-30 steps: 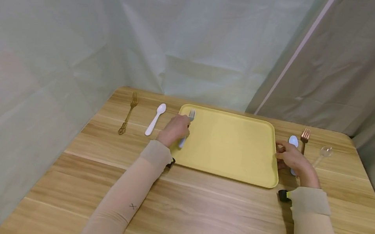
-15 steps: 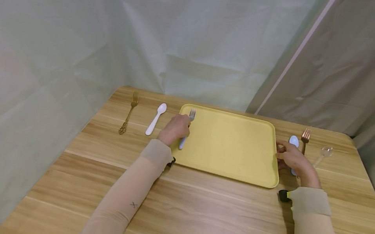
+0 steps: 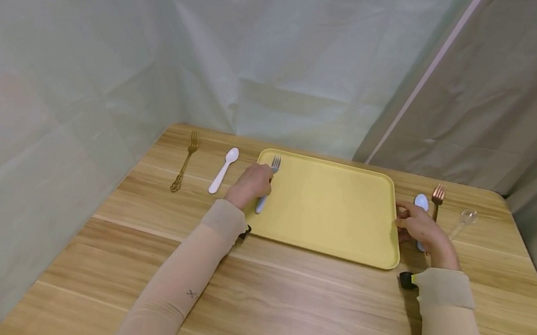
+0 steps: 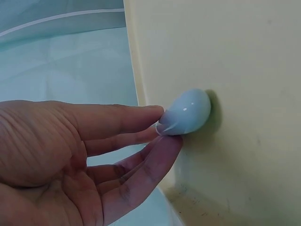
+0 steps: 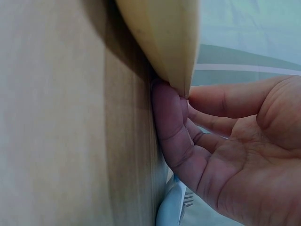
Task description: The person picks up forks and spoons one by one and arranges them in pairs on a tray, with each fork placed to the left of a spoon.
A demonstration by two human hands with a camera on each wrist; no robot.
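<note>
A yellow tray [image 3: 329, 209] lies on the wooden table [image 3: 281, 305]. A fork [image 3: 274, 163] with a pale blue handle [image 4: 186, 112] lies along the tray's left side. My left hand [image 3: 252, 183] covers its middle, and the fingertips [image 4: 157, 113] pinch the handle's rounded end. My right hand [image 3: 421, 226] is at the tray's right rim [image 5: 164, 42], with a finger [image 5: 167, 117] tucked under the rim against the table and the others close behind it. A pale blue spoon [image 3: 419, 201] lies partly under that hand.
Left of the tray lie a gold fork [image 3: 185, 159] and a white spoon [image 3: 224, 169]. Right of it lie a copper fork [image 3: 437, 195] and a clear spoon [image 3: 462, 218]. Pale curtains close in the table's back and sides.
</note>
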